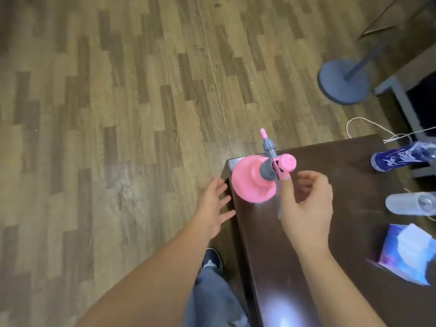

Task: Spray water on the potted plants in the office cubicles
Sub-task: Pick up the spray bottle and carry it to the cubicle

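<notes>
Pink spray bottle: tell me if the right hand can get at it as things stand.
Probably yes. The right hand is open just beside the pink spray bottle on the table corner, a fingertip by its trigger, with nothing between them.

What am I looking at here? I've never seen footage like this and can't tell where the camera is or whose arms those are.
There is one picture, taken by a wide-angle camera worn on a person's head, looking down; the arms are that person's own. No machine is involved. On the corner of a dark brown table stands a pink spray bottle with a grey neck and its nozzle pointing away. The right hand is at the bottle's trigger, one fingertip touching it, but has not closed around it. The left hand is open, beside the table's edge, holding nothing. Further right lie a blue bottle, a clear bottle and a blue-and-white packet. No potted plants are in view.
</notes>
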Demonstrator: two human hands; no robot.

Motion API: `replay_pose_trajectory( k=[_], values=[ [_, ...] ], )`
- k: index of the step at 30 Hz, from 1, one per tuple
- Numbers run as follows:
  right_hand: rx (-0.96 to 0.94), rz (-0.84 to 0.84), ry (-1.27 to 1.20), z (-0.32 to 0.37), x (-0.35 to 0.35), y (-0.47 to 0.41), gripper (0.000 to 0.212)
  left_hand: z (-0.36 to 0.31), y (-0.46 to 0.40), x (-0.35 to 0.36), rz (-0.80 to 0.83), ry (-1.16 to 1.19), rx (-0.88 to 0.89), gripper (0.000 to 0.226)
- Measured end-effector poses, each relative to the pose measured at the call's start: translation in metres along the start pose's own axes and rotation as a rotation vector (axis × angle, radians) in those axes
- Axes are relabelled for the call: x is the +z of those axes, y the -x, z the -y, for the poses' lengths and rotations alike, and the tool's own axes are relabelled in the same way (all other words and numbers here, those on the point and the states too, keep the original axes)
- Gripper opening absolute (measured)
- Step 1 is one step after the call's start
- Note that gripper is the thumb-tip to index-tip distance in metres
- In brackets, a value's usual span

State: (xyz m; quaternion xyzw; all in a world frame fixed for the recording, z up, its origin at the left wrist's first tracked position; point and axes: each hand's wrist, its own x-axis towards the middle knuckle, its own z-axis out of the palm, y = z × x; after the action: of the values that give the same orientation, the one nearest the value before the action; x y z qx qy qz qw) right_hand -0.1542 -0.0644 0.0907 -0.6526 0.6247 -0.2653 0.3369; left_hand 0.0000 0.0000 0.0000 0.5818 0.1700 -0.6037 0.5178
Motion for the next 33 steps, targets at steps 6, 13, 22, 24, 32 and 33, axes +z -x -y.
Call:
replay_pose_trajectory(
  k=[6, 13, 22, 24, 32, 33],
  values=[
    [0.109, 0.163, -0.13, -0.032, 0.016, -0.019, 0.042, 0.015, -0.045, 0.022, 0.034, 0.064, -0.086, 0.058],
    [0.223, 0.379, -0.391, -0.034, 0.033, -0.028, 0.055, 0.024, -0.073, 0.03, 0.061, 0.199, -0.134, 0.044],
    [0.126, 0.389, -0.391, 0.029, 0.056, -0.026, 0.065, -0.001, -0.054, 0.019, 0.018, 0.277, -0.092, 0.047],
    [0.085, 0.412, -0.396, 0.053, 0.052, -0.025, 0.068, -0.018, -0.038, 0.015, 0.008, 0.321, -0.069, 0.047],
    [-0.039, 0.531, -0.508, 0.178, 0.033, -0.015, 0.064, -0.113, 0.063, -0.008, 0.013, 0.426, 0.067, 0.058],
    [-0.042, 0.546, -0.532, 0.192, 0.03, -0.013, 0.061, -0.122, 0.074, -0.011, 0.015, 0.434, 0.08, 0.059]
  ],
)
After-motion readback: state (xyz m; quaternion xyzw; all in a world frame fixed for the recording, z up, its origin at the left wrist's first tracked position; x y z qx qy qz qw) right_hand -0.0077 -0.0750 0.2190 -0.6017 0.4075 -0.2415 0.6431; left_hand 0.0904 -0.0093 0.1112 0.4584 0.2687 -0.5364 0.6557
